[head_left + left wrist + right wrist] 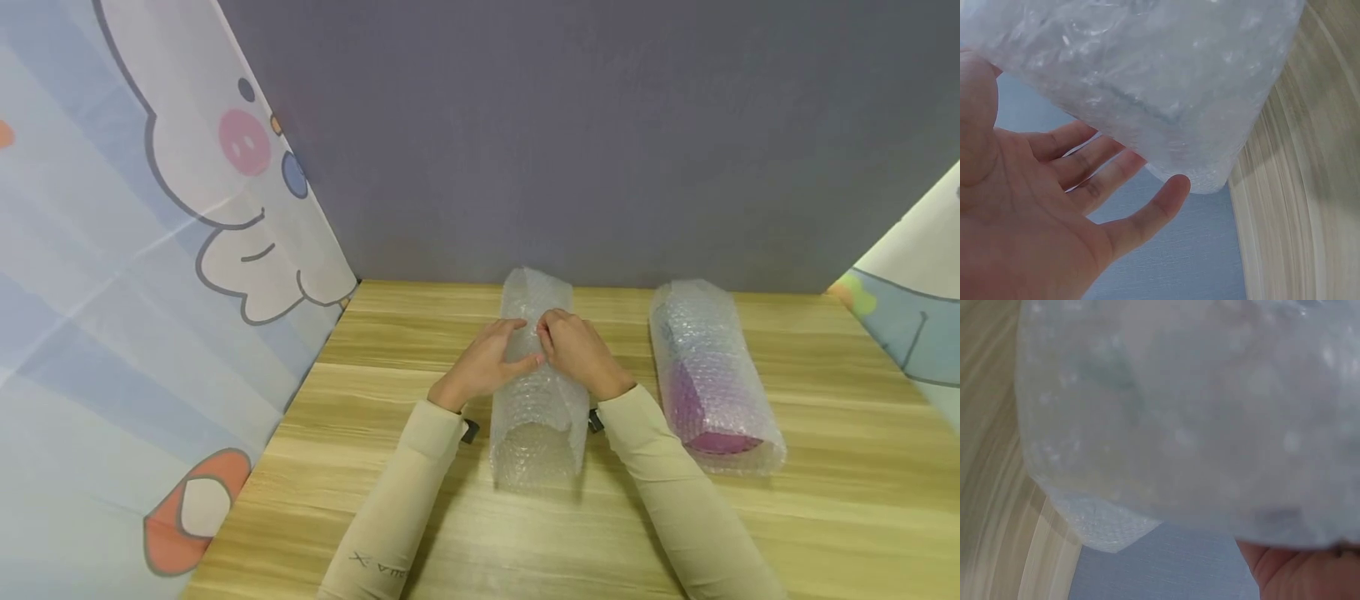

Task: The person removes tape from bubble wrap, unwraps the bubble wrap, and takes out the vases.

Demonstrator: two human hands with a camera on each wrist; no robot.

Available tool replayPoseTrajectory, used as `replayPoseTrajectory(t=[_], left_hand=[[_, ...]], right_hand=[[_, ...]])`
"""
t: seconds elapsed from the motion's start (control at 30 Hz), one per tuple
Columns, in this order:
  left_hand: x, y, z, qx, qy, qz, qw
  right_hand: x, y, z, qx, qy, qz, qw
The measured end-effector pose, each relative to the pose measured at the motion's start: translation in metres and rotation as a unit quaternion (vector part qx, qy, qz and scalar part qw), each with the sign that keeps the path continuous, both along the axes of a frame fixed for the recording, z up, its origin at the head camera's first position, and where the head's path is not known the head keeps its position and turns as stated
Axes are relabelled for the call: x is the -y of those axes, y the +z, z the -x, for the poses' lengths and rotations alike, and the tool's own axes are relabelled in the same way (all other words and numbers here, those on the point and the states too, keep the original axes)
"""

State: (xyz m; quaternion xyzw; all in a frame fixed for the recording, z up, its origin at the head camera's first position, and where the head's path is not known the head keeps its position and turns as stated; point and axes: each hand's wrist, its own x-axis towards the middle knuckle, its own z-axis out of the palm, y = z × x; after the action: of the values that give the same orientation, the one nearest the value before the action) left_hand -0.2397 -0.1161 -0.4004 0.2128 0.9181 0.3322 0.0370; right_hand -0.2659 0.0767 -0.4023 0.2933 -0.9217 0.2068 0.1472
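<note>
A roll of clear bubble wrap (536, 408) lies lengthwise on the table between both hands, its near end gaping. What it wraps, if anything, cannot be made out. My left hand (487, 362) rests along its left and upper side, fingers fairly straight, thumb reaching across the top. In the left wrist view the fingers (1141, 225) of that hand spread beside the bubble wrap (1166, 81). My right hand (577, 350) has curled fingers and seems to pinch the wrap's upper layer near the middle. Bubble wrap (1166, 425) covers most of the right wrist view and hides those fingertips.
A second bubble-wrapped bundle (708, 375), with purple-pink and bluish contents showing through, lies on the right of the wooden table (360, 483). A grey panel (585, 142) stands behind the table's far edge. A cartoon-printed curtain (112, 333) hangs at the left.
</note>
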Motion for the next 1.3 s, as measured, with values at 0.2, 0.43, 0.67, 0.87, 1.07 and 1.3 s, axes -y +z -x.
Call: replayPoseTrajectory(t=[0.2, 0.43, 0.67, 0.87, 1.07, 1.3], left_hand=[[-0.001, 0.001, 0.000, -0.006, -0.005, 0.004, 1.0000], [-0.002, 0.000, 0.000, -0.003, -0.001, 0.000, 1.0000], [0.000, -0.001, -0.003, 0.009, -0.006, -0.008, 0.9999], [0.005, 0.000, 0.000, 0.013, -0.015, -0.011, 0.9997], [0.006, 0.000, 0.000, 0.004, -0.029, -0.017, 0.9994], [0.006, 0.000, -0.001, -0.004, -0.041, -0.008, 0.9991]], right_hand=[[0.000, 0.001, -0.001, 0.009, -0.008, 0.008, 1.000], [-0.005, -0.005, 0.002, 0.033, -0.043, 0.049, 0.997], [-0.015, -0.009, 0.006, 0.086, -0.076, 0.086, 0.990], [-0.028, 0.011, 0.002, 0.110, -0.112, 0.095, 0.983], [-0.046, 0.032, -0.005, 0.142, -0.090, 0.022, 0.986], [-0.065, 0.057, -0.019, 0.196, -0.085, -0.011, 0.977]])
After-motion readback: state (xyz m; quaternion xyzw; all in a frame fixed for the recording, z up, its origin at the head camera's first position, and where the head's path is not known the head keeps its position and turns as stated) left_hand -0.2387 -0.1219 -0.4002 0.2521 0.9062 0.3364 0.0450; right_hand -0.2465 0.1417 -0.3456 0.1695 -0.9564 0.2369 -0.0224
